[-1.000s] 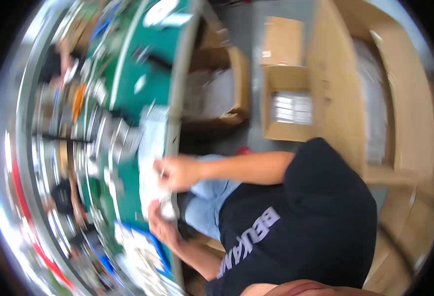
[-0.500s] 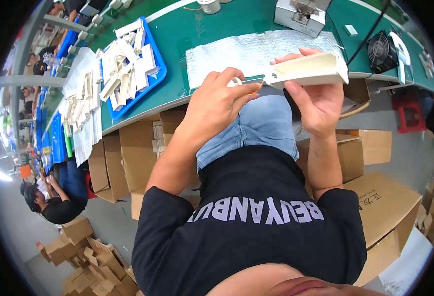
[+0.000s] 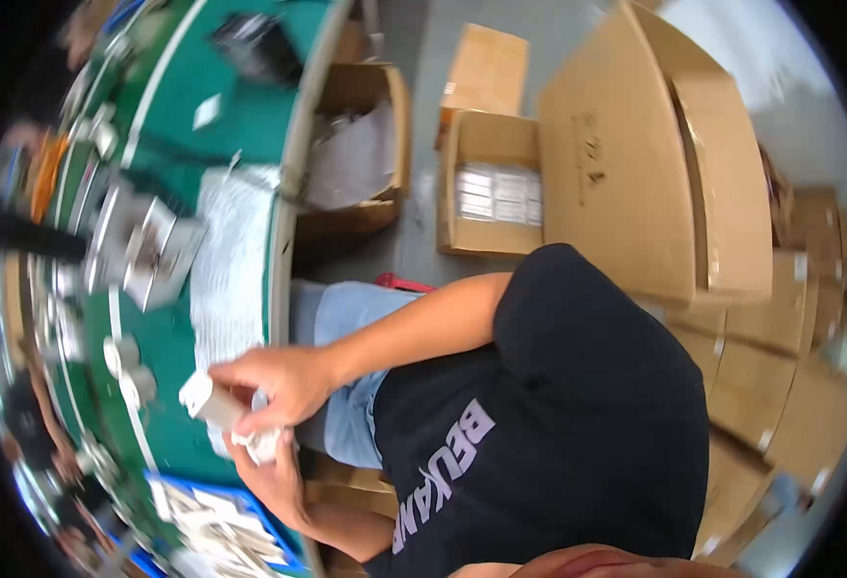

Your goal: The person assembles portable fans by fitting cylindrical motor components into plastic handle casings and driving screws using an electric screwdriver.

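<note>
My right hand [image 3: 284,383] is closed around a white plastic housing [image 3: 213,403], a long box-like piece held over the bench edge. Just below it in the picture, my left hand [image 3: 274,482] has its fingers closed on a small white part [image 3: 261,445] close to the housing's end. Motion blur hides whether the two pieces touch. A silvery padded mat [image 3: 229,279] lies on the green bench [image 3: 168,352] beside my hands. At the lower left, a blue tray [image 3: 274,520] holds several white housings [image 3: 216,530].
A metal fixture [image 3: 149,241] stands on the bench beyond the mat, with white rolls [image 3: 130,371] near it. Right of the bench, an open carton [image 3: 385,125] holds clear plastic. Another carton [image 3: 491,144] contains packed white pieces, next to a large carton [image 3: 625,164].
My view has swung to the right, bringing the floor cartons into sight. My hands have come together, with the housing still in the right; its hollow side no longer faces me.
</note>
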Motion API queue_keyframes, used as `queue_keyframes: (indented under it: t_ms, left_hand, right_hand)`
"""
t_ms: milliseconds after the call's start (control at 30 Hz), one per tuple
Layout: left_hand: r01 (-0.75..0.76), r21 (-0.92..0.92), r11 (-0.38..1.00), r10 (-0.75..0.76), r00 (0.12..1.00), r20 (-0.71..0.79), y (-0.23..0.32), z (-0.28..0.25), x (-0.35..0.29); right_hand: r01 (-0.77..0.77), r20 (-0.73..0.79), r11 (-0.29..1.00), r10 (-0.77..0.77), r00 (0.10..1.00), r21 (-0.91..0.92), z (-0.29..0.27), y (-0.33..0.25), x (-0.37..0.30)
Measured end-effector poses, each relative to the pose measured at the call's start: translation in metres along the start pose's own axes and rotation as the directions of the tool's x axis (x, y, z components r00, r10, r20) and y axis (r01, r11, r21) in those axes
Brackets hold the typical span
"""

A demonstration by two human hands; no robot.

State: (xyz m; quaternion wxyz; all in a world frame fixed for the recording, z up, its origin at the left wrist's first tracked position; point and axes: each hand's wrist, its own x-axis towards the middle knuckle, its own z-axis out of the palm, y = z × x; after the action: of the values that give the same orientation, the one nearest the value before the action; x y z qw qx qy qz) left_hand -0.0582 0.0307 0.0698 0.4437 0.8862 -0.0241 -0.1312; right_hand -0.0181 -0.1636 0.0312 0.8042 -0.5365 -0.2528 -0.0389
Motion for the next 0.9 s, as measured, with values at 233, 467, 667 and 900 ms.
queue_keyframes:
  t_ms: [233, 467, 667, 900]
  left_hand:
    - [-0.231, 0.135, 0.964, 0.243, 0.967, -0.083, 0.003, 0.01, 0.012]
    - [-0.221, 0.125, 0.967, 0.237, 0.963, -0.132, 0.0, 0.004, 0.002]
    - [-0.157, 0.066, 0.985, 0.167, 0.965, -0.2, 0.007, 0.011, -0.007]
    - [-0.152, -0.065, 0.986, 0.139, 0.976, -0.171, 0.011, 0.027, -0.014]
  right_hand:
    - [0.024, -0.055, 0.996, -0.029, 0.998, -0.083, 0.005, 0.005, -0.005]
    - [0.028, 0.008, 0.993, -0.027, 1.0, -0.114, 0.015, 0.002, -0.008]
    - [0.057, -0.001, 0.993, -0.058, 0.998, -0.106, 0.015, -0.001, -0.016]
    - [-0.041, -0.058, 0.995, 0.036, 0.998, -0.095, 0.008, 0.002, -0.022]
